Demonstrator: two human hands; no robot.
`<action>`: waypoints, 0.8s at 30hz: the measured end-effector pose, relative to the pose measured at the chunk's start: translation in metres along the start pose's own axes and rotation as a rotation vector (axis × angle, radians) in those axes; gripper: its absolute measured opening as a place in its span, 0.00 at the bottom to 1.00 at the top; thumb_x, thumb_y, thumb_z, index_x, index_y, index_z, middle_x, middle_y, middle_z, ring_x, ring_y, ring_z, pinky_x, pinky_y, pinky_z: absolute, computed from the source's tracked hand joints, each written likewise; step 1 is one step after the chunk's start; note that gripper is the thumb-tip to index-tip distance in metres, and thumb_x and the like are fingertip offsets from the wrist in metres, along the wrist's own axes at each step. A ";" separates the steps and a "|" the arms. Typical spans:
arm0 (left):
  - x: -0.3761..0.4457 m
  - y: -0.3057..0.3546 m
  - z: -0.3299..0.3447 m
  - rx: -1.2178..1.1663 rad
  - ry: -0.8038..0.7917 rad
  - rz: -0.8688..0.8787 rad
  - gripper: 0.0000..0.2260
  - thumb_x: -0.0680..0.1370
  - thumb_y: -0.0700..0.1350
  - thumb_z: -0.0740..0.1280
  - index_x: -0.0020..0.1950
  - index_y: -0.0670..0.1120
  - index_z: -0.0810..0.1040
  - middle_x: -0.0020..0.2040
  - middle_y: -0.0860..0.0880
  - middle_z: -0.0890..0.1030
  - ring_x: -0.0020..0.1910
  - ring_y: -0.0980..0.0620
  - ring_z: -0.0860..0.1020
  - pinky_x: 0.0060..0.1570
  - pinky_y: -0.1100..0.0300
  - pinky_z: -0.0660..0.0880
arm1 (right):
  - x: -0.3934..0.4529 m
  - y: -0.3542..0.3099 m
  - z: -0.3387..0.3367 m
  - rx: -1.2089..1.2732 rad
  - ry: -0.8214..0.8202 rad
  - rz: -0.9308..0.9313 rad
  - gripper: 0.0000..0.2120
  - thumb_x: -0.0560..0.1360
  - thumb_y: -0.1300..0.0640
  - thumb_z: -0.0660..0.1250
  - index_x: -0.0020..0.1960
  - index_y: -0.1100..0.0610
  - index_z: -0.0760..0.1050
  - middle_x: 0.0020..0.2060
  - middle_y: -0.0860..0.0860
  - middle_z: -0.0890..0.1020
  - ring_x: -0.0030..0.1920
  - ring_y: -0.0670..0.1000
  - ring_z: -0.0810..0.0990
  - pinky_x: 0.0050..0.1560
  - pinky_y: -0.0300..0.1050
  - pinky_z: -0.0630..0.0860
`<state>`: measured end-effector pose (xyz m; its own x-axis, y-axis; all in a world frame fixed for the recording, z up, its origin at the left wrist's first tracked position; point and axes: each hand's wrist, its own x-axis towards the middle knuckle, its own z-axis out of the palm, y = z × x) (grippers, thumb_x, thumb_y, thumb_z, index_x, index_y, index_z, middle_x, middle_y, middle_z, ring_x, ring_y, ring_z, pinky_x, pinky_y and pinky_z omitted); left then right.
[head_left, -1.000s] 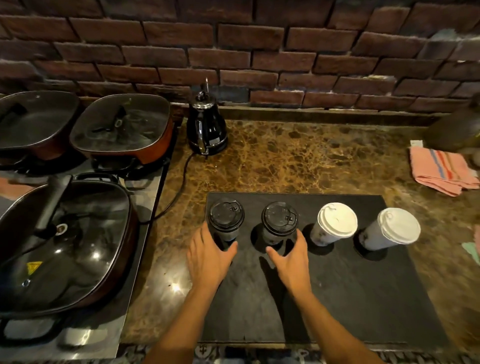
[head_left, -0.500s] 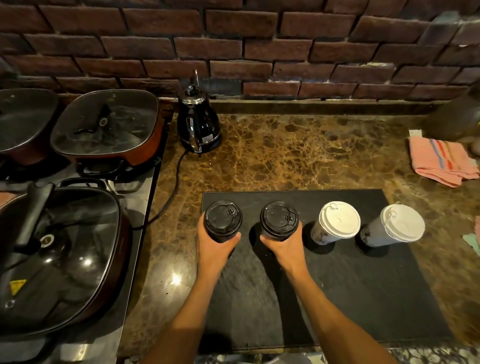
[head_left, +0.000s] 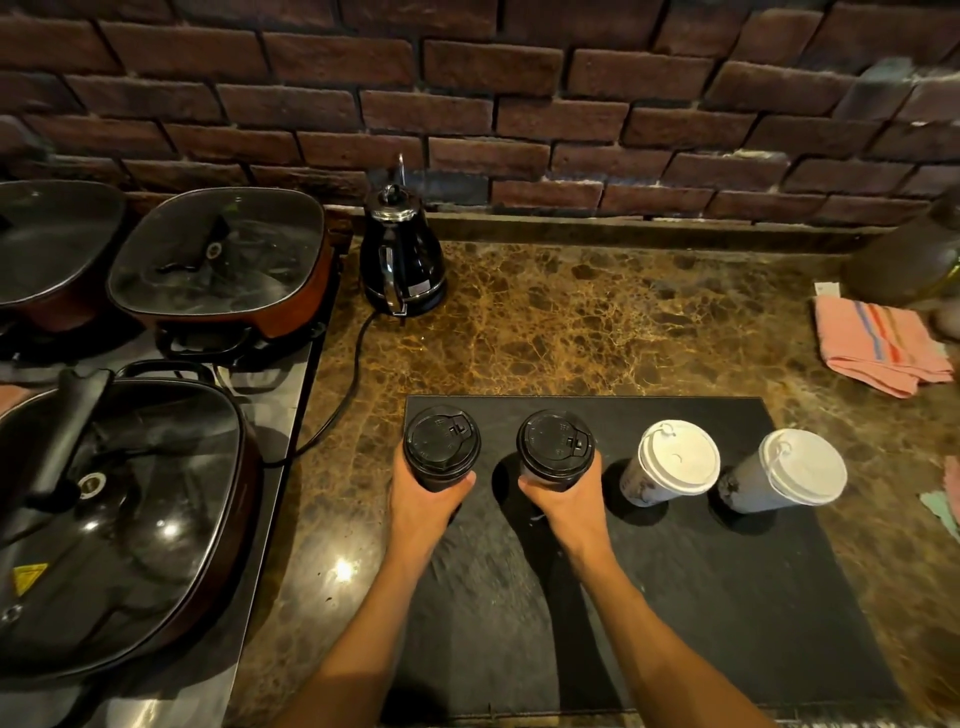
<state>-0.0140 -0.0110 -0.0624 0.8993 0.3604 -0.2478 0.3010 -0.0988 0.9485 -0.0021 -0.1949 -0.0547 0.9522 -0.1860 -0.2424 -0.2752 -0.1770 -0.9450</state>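
Four lidded paper cups stand in a row on a black slate mat (head_left: 701, 597). My left hand (head_left: 423, 506) grips the leftmost cup with a black lid (head_left: 441, 444). The second black-lidded cup (head_left: 556, 448) is held by my right hand (head_left: 563, 501), fingers wrapped round its body. Both cups are upright; whether they touch the mat I cannot tell. To the right stand two cups with white lids, one (head_left: 675, 462) near my right hand and the other (head_left: 795, 470) at the mat's right side, both free.
A black electric kettle (head_left: 402, 260) stands at the back by the brick wall, its cord running left. Three lidded pans (head_left: 119, 493) fill the stove on the left. A pink striped cloth (head_left: 883, 348) lies at the right edge of the marble counter (head_left: 597, 322).
My hands went from lying open in front of the two black-lidded cups to closing round their bodies. The cups seem slightly raised and nearer to me.
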 end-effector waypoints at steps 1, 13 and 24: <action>0.000 0.003 -0.002 -0.002 0.001 0.002 0.39 0.65 0.42 0.83 0.70 0.53 0.68 0.64 0.52 0.78 0.65 0.52 0.76 0.67 0.55 0.72 | -0.001 -0.002 0.000 -0.002 0.003 -0.006 0.44 0.63 0.65 0.82 0.71 0.57 0.60 0.63 0.49 0.74 0.65 0.49 0.73 0.70 0.46 0.68; -0.018 0.051 -0.046 -0.148 0.127 0.076 0.42 0.66 0.34 0.81 0.75 0.45 0.65 0.70 0.46 0.75 0.69 0.49 0.73 0.64 0.60 0.69 | -0.006 -0.067 0.014 -0.032 -0.098 -0.217 0.38 0.62 0.57 0.81 0.66 0.56 0.65 0.62 0.52 0.77 0.62 0.49 0.77 0.66 0.48 0.73; -0.121 0.093 -0.111 -0.101 0.527 0.212 0.40 0.65 0.46 0.82 0.72 0.51 0.66 0.70 0.49 0.75 0.69 0.50 0.73 0.71 0.49 0.70 | -0.058 -0.127 0.049 0.025 -0.484 -0.486 0.41 0.65 0.64 0.81 0.69 0.49 0.62 0.59 0.37 0.75 0.57 0.27 0.74 0.53 0.23 0.71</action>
<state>-0.1303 0.0387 0.0777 0.6493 0.7584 0.0573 0.0758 -0.1395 0.9873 -0.0155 -0.1145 0.0686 0.9206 0.3626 0.1452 0.1961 -0.1074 -0.9747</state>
